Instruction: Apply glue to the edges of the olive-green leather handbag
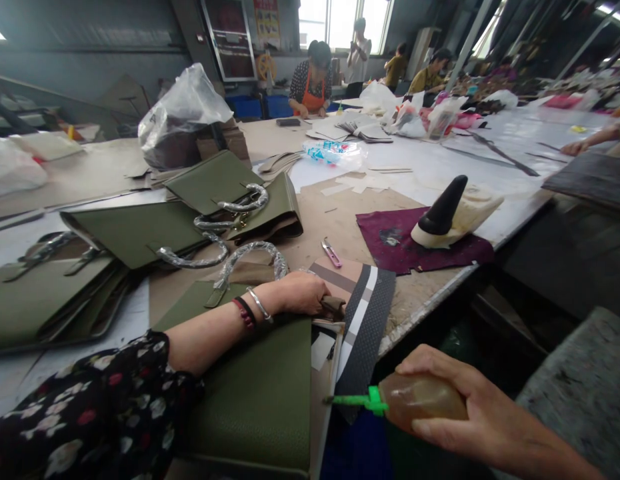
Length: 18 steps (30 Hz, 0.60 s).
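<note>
An olive-green leather handbag [260, 393] lies flat at the table's near edge, its striped lining [363, 310] folded out to the right. My left hand [303, 293] rests on the bag's top edge, fingers curled over a flap there. My right hand [470, 413] is off the table's edge to the right. It grips a brownish squeeze bottle [420, 400] whose green nozzle [355, 401] points left toward the bag's side.
Several more green handbags [140, 230] with plastic-wrapped handles lie to the left and behind. Pink snips [331, 253], a maroon cloth [390, 243] and a black cone form [443, 207] sit ahead. Other people work at the far end; another person's hand [575, 147] rests at right.
</note>
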Available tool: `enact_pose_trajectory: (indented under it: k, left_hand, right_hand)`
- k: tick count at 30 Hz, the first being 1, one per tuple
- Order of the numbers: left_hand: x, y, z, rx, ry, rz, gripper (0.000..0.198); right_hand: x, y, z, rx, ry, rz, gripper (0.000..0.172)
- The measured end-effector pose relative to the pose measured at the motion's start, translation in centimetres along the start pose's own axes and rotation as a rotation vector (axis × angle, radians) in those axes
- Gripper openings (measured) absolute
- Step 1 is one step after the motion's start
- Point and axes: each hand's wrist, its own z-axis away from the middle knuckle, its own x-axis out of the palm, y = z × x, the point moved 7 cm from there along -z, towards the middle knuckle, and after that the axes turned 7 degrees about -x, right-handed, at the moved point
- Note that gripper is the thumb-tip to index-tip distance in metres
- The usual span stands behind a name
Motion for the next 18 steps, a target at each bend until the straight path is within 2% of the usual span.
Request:
enact_pose_trajectory:
  k: [5, 12, 18]
  left_hand:
    - [-0.1, 0.2, 0.1, -0.026, -0.002, -0.036, 0.029]
    - [-0.4, 0.3, 0.5, -0.014, 0.015, -0.079, 0.026]
    - [-2.6, 0.9, 2.5, 0.005, 0.096, -0.172, 0.018]
  right_hand:
    - [-0.4, -0.5, -0.1, 0.007, 0.081, 0.041, 0.032]
    - [2.5, -2.5, 0.7, 0.008, -0.123, 0.021, 0.029]
    - [1.3, -2.9, 1.3, -0.024, 0.022, 0.083, 0.032]
